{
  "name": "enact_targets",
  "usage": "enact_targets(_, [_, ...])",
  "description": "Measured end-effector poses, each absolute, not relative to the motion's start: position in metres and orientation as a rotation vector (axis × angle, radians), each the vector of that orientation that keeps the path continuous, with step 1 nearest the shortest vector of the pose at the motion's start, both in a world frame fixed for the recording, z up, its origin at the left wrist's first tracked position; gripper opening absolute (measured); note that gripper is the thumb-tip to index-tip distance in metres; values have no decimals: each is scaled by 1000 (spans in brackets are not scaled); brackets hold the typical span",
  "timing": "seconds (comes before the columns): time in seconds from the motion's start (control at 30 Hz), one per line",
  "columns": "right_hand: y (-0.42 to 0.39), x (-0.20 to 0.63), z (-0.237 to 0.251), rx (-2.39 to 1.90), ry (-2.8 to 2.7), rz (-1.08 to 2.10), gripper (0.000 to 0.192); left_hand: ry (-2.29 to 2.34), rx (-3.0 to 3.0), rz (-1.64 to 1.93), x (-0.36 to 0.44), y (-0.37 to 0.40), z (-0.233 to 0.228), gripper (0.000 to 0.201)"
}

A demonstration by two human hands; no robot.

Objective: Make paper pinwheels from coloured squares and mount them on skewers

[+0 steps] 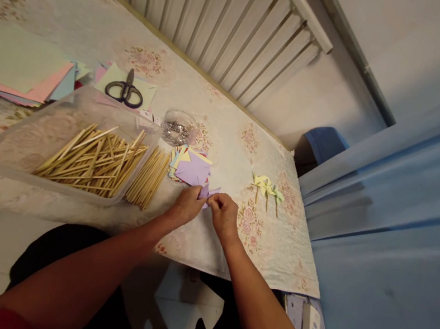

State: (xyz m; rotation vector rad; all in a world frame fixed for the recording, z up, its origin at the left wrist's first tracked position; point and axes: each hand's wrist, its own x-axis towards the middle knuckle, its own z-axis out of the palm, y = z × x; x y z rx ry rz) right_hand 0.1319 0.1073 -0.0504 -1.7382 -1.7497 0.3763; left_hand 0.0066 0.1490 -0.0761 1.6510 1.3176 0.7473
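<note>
My left hand [187, 205] and my right hand [224, 216] meet over the table's front edge, both pinching a small folded purple paper piece [208, 192]. Just behind them lies a stack of cut coloured paper squares [190, 168], purple on top. To the left a row of wooden sticks [148, 177] rests on the cloth beside a clear plastic tray [14, 148] that holds several more sticks [95, 159].
Finished paper pinwheels [267, 187] lie to the right on the floral tablecloth [273, 247]. Black scissors [125, 91], a clear dish of small shiny bits [177, 127] and a pile of coloured paper sheets [20, 67] sit further back. A white slatted frame [227, 24] leans behind.
</note>
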Motion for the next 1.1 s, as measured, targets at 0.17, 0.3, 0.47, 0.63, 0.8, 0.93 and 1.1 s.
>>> enact_targets(0.17, [108, 134, -45, -1675, -1933, 257, 16, 1310, 1644, 759, 6, 149, -74, 13])
enact_targets(0.3, [109, 127, -56, -1747, -1494, 534, 14, 1345, 1648, 746, 5, 149, -73, 12])
enact_targets(0.47, [110, 127, -56, -1756, -1482, 577, 15, 1343, 1643, 719, 5, 149, -72, 13])
enact_targets(0.63, [111, 133, -46, -1683, -1893, 299, 14, 1346, 1631, 721, 4, 149, -71, 12])
enact_targets(0.8, [112, 131, -60, -1716, -1528, 585, 13, 1341, 1601, 739, 5, 150, -75, 11])
enact_targets(0.93, [111, 130, -60, -1741, -1510, 621, 16, 1341, 1601, 766, 5, 148, -82, 10])
enact_targets(1.1, [112, 135, -48, -1617, -1937, 356, 17, 1305, 1580, 812, 6, 146, -86, 15])
